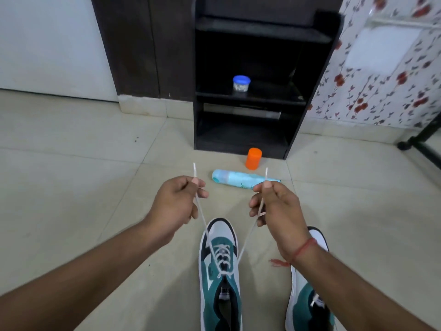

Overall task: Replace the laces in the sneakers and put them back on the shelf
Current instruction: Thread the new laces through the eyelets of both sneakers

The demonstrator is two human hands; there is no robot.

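Observation:
A teal, white and black sneaker (pixel 220 278) stands on the floor in front of me, toe pointing away. A white lace (pixel 223 255) crosses through its lower eyelets. My left hand (pixel 175 206) pinches the left end of the lace, which runs taut up from the shoe. My right hand (pixel 274 206) pinches the right end the same way. Both lace tips stick up above my fingers. A second matching sneaker (pixel 307 304) sits at the lower right, partly hidden by my right forearm. The dark shelf unit (pixel 307 96) stands ahead against the wall.
A light blue bottle (pixel 241 179) lies on its side on the tiled floor beyond my hands. An orange cylinder (pixel 253 158) stands by the shelf's base. A blue-lidded jar (pixel 241 84) sits on the middle shelf. A black stand foot (pixel 420 149) reaches in at the right.

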